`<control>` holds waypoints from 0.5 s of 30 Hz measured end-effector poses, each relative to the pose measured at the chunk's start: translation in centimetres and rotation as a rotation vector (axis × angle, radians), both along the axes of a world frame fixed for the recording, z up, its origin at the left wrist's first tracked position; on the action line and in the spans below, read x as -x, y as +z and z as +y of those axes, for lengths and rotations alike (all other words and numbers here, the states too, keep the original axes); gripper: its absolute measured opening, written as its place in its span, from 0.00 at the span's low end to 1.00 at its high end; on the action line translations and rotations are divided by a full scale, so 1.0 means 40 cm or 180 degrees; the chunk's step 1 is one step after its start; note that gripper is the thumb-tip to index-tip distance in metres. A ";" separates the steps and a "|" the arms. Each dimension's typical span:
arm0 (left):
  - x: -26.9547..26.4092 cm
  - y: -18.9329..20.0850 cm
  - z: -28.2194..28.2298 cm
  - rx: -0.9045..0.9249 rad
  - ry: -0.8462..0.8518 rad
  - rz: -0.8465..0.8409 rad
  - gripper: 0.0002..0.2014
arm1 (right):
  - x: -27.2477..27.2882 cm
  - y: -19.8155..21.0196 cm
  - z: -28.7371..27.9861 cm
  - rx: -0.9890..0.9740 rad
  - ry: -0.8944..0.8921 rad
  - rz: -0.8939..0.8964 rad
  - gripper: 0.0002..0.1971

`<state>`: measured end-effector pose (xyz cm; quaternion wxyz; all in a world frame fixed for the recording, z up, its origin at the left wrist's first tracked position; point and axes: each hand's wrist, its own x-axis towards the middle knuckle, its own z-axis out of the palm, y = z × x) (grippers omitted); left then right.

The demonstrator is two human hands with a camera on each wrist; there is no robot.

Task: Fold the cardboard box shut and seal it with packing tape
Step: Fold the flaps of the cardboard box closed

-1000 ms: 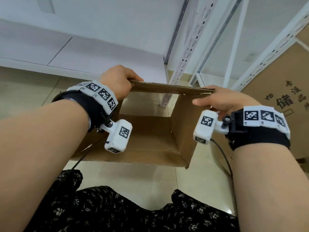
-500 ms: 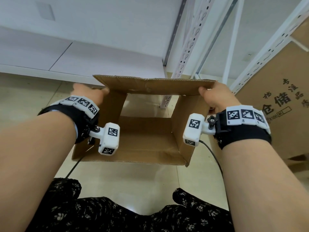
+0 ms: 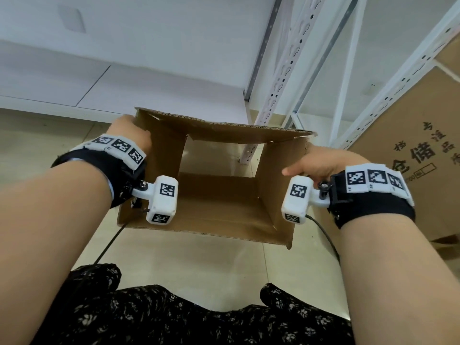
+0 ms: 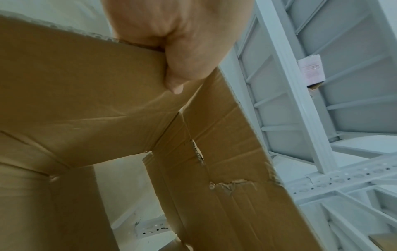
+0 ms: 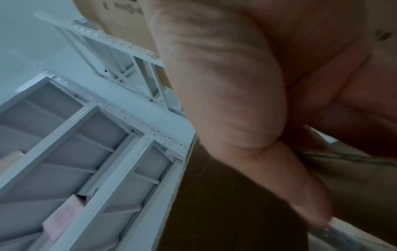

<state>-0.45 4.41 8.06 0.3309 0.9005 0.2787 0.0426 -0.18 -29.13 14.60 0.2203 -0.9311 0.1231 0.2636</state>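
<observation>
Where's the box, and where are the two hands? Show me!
cardboard box (image 3: 219,202), head view, on its inner bottom panel.
left hand (image 3: 132,131), head view, on the back of the hand at the box's left wall.
right hand (image 3: 323,163), head view, on the back of the hand.

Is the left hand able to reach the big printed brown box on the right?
Probably not now: the left hand grips the open cardboard box, which, with the right hand, lies between it and the printed brown box.
</observation>
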 end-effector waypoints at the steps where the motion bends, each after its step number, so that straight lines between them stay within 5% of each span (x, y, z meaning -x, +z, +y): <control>1: -0.005 0.008 -0.006 -0.0069 -0.0013 -0.0070 0.02 | -0.008 0.000 0.009 0.0136 0.0070 -0.0112 0.15; 5: -0.024 0.053 -0.016 -0.0076 0.0045 -0.0271 0.09 | -0.042 0.020 0.029 -0.0504 -0.0262 -0.0880 0.14; 8: -0.033 0.083 -0.020 -0.0079 -0.0051 -0.0357 0.15 | -0.050 0.026 0.031 -0.1231 -0.0475 -0.1005 0.34; 15: -0.004 0.037 0.009 0.0204 -0.0060 -0.0095 0.17 | -0.065 -0.057 0.062 -0.1068 -0.0175 -0.0954 0.49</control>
